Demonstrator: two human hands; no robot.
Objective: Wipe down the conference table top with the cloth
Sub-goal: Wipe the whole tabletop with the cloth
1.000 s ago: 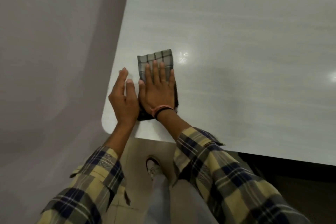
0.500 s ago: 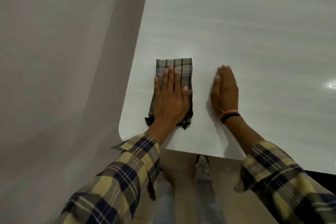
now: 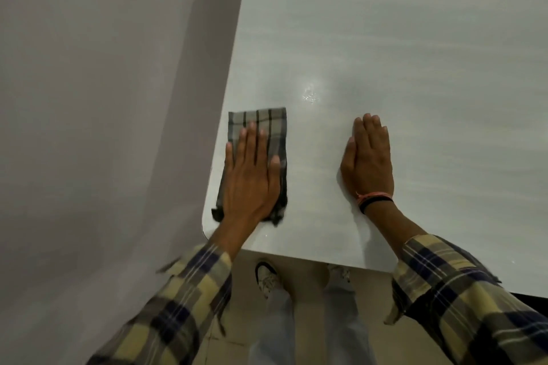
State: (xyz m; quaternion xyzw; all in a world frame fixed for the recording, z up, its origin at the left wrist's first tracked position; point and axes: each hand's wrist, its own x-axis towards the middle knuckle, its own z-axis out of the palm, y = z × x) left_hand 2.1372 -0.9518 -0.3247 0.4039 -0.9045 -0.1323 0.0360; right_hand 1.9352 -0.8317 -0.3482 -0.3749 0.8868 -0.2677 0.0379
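with its fingers straight and together, the left hand [image 3: 250, 178] presses flat on the folded plaid cloth [image 3: 261, 120], gripping nothing, just pinning the fabric to the surface. the right hand [image 3: 367, 161] lies palm-down and flat on the bare table at about 3 o'clock from the cloth, well apart from it, holding nothing; it reads as a brace. a pink and black wristband [image 3: 374, 199] sits on that wrist, and both arms wear plaid sleeves [image 3: 462, 284].

the cloth lies near the rounded corner of the pale conference table top [image 3: 415, 38], close to its left edge, its frayed end toward 6 o'clock. a wet-looking glint [image 3: 310, 95] shows at 1 o'clock from the cloth.

the wiping stroke seems to be under way at this corner, with most of the top likely yet to cover. the next move probably calls for steady downward pressure while sliding the cloth toward 12 or 3 o'clock, keeping it folded. sneakers [image 3: 267, 277] show on the floor below.
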